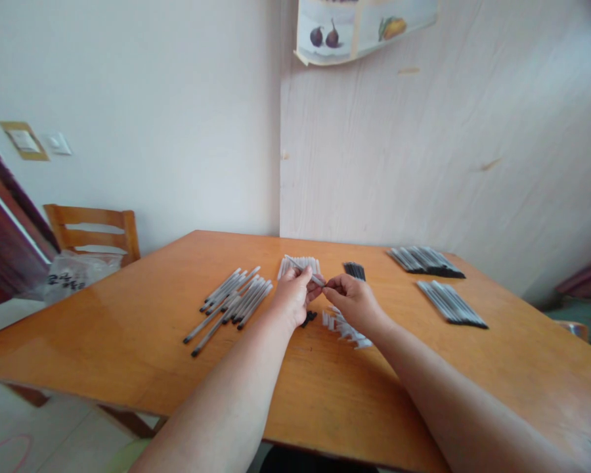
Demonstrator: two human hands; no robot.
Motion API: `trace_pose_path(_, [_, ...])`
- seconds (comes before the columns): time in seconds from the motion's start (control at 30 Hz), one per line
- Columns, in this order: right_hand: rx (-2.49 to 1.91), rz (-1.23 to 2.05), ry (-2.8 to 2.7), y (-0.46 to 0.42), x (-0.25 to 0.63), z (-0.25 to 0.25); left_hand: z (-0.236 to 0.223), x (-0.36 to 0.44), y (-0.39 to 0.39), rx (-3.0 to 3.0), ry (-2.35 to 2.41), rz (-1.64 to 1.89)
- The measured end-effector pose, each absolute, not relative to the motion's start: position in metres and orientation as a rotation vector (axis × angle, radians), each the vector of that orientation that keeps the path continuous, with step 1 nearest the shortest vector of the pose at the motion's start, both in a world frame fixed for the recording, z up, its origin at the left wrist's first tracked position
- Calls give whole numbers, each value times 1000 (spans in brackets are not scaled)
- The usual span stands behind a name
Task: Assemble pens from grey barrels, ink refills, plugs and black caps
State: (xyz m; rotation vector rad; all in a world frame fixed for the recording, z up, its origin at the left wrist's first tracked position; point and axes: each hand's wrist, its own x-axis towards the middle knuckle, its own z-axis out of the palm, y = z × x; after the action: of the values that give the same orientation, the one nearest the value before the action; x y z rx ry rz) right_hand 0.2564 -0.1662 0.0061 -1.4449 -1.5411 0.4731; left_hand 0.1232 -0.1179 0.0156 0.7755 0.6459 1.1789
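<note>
Orange-brown wood makes up the table (142, 328) under your work, and the row of white tubes (315, 265) at its middle is the landmark. Just in front of that row, your left hand (294, 292) pinches a slim pale tube (300, 265) slantwise, its far end over the row. Your right hand (355, 302) has thumb and forefinger pressed together at the tube's near end; whether they grip a tiny part, you cannot tell from here.

Left of the row lie loose pale pens with dark ends (249, 301). Right of it sits a bunch of black sticks (354, 270), and well apart, farther right, are a larger pen group (423, 258) and a smaller pen group (450, 302). Nearer you than the row are small black pieces (308, 318) and whitish clear pieces (347, 328), partly under your right hand.
</note>
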Motion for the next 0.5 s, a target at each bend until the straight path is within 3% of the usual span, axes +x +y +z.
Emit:
trace_pose_path(0.17, [-1465,536,-1567,-166,256,6,15,123,-117,773,649,1190])
trace_pose_path(0.5, [-1494,284,-1670,-168,254,8,11,124,-115,780,728,1199])
